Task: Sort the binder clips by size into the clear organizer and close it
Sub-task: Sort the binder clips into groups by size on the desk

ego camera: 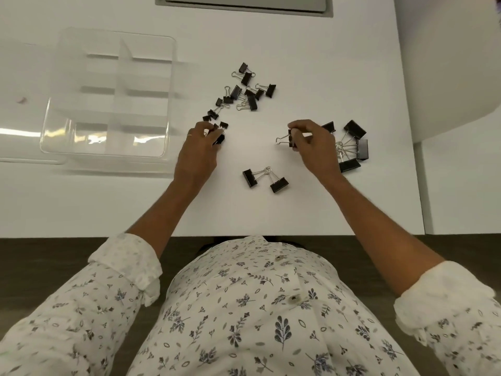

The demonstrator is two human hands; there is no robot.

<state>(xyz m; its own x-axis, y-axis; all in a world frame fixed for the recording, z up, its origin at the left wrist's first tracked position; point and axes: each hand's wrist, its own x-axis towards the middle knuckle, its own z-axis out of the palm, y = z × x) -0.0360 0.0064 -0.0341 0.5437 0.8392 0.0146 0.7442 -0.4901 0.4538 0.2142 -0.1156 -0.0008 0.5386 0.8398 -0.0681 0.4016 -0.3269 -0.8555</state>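
Note:
The clear organizer [108, 147] stands open at the left of the white table, its divided compartments holding nothing. My left hand [199, 147] grips small black binder clips [219, 137] just right of the organizer. My right hand [314, 145] pinches a large binder clip [290, 138] with its wire handle pointing left. Several small and medium clips [246, 89] lie scattered behind my hands. A heap of large clips [355, 145] lies under and right of my right hand. Two large clips [265, 179] lie between my forearms.
The organizer's clear lid [16, 147] lies flat to the left of the box. A grey panel [244, 4] sits at the table's far edge. The table's right edge [412, 131] runs close to the large clips. The front edge [81, 236] lies near my body.

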